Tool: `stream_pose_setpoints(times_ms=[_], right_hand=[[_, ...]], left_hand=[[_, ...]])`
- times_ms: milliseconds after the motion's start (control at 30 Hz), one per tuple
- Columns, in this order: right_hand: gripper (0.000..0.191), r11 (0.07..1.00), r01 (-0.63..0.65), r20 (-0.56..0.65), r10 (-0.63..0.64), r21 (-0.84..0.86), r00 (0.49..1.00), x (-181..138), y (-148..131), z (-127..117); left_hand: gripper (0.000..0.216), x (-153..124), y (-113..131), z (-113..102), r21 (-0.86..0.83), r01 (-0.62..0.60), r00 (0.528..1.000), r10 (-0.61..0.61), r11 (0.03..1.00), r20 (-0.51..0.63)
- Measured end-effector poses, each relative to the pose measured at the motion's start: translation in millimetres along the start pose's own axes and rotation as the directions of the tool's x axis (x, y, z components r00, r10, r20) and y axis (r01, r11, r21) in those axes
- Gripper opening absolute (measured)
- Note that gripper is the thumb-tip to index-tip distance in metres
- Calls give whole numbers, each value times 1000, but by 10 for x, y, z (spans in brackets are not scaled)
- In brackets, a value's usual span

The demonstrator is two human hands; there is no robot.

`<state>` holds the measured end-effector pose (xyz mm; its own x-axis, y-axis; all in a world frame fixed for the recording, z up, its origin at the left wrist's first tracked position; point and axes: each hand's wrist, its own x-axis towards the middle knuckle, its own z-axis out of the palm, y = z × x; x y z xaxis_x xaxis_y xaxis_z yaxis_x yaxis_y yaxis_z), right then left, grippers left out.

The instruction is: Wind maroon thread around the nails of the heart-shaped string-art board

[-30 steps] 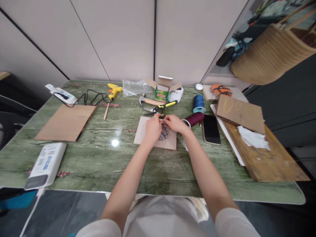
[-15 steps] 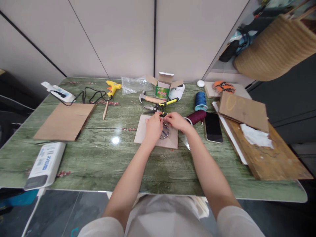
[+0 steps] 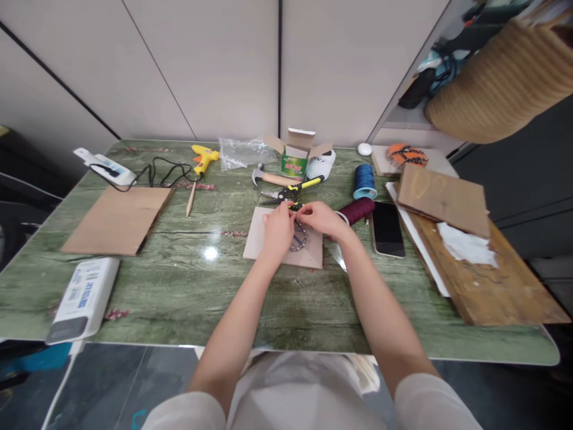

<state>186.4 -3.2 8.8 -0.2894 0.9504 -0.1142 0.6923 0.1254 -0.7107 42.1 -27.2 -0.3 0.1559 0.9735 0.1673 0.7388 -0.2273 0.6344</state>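
A small square beige board (image 3: 257, 242) lies on the table in front of me. On it is a ring-shaped outline (image 3: 305, 240) of small dark points, with dark thread-like lines across it; part of it is under my hands. My left hand (image 3: 278, 226) rests over the board's middle, its fingers bent and drawn together near the ring's far edge. From the other side my right hand (image 3: 321, 217) meets it, thumb and forefinger pinched at the same spot. Whatever the fingertips hold is too small to make out. A maroon thread spool (image 3: 358, 210) lies just beyond my right wrist.
Beyond the board lie pruning shears (image 3: 286, 194), a hammer (image 3: 277, 179) and an opened green box (image 3: 294, 166). A blue spool (image 3: 364, 182) and a phone (image 3: 388, 230) are to the right, near stacked boards (image 3: 514, 280). Leftward are a glue gun (image 3: 205, 160) and cardboard (image 3: 119, 221).
Both hands stay over the board in nearly the same pose, fingertips together. The view has shifted very slightly; nothing else has visibly moved.
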Motion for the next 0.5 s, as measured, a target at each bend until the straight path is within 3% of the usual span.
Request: stream_pose_setpoints(times_ms=[267, 500], right_hand=[[21, 999, 34, -28, -34, -1, 999, 20, 20, 30], [20, 993, 76, 32, -79, 88, 996, 72, 116, 68]], left_hand=[[28, 15, -9, 2, -7, 14, 1000, -14, 1000, -2], [33, 36, -20, -36, -38, 4, 1000, -3, 999, 18]])
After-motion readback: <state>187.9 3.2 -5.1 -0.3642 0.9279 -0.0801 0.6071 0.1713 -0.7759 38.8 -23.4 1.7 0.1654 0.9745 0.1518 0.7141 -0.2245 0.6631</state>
